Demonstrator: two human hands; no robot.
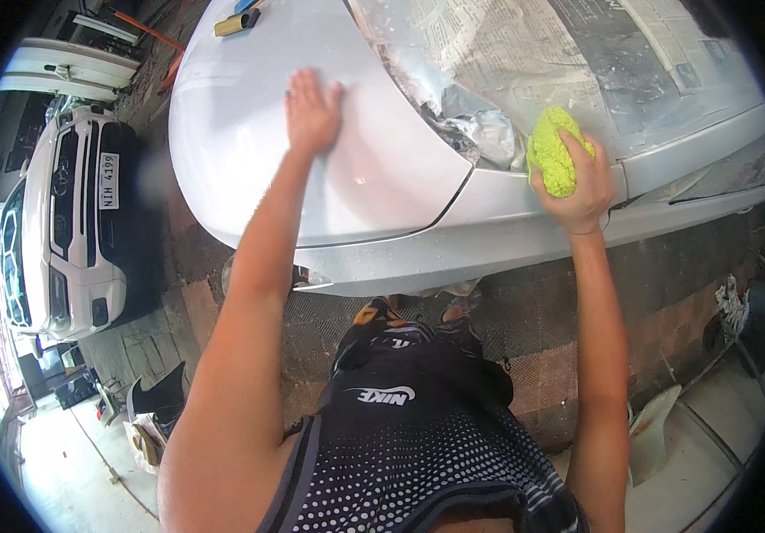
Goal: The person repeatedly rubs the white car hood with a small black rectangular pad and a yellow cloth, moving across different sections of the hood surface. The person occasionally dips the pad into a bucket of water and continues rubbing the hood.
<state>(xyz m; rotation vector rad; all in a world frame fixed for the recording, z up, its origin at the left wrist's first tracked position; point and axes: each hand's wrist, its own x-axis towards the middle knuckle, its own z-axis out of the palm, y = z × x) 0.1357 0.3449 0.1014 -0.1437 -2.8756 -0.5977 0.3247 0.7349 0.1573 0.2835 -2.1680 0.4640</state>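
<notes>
Left hand point(313, 117) flat on panel point(238, 151) (palm down), right hand point(585, 188) curled — gripping lime cloth point(551, 149)

I count one left hand point(313, 115), one right hand point(588, 182), one lime-green microfiber cloth point(549, 147), one silver car point(240, 133) up top, one white car point(80, 222) left.
</notes>
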